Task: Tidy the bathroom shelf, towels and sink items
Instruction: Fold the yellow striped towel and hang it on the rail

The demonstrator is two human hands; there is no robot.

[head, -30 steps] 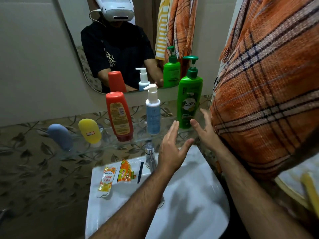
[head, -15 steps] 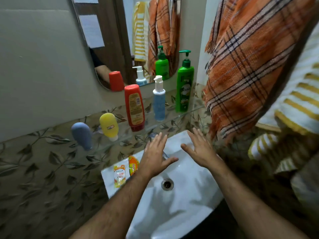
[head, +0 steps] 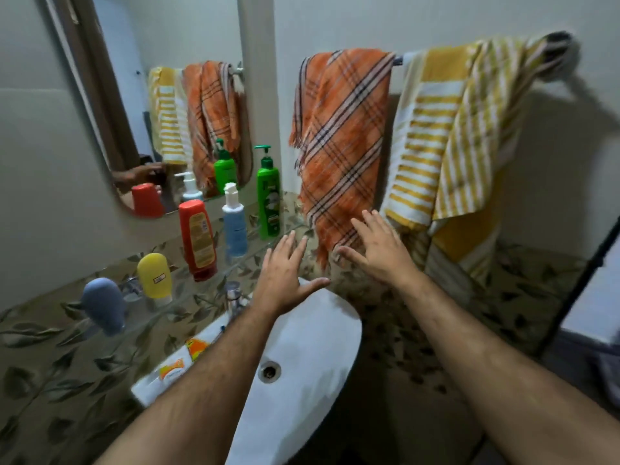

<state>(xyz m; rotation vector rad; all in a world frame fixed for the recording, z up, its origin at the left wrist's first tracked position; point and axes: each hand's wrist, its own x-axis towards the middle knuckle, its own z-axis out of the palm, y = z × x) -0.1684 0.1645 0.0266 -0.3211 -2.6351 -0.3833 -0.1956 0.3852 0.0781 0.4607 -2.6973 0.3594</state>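
Observation:
An orange plaid towel [head: 339, 146] and a yellow striped towel [head: 449, 139] hang unevenly from a wall rail [head: 399, 59]. My right hand [head: 375, 246] is spread flat just below the orange towel's lower edge, fingers straight. My left hand [head: 285, 273] hovers open over the white sink [head: 312, 337]. On the glass shelf [head: 201, 286] stand a green pump bottle [head: 268, 199], a blue pump bottle [head: 235, 226], a red bottle [head: 198, 239], a yellow tube [head: 155, 275] and a grey-blue tube [head: 104, 305]. Orange sachets [head: 183, 359] lie on the sink's rim.
A mirror [head: 161, 95] hangs above the shelf. The tap [head: 234, 297] stands at the back of the sink. Leaf-patterned tiles [head: 419, 330] cover the lower wall. A dark pole [head: 583, 273] leans at the right.
The view has swung right, bringing both towels and the rail into sight. Both open hands have moved right and up from over the sink towards the orange towel.

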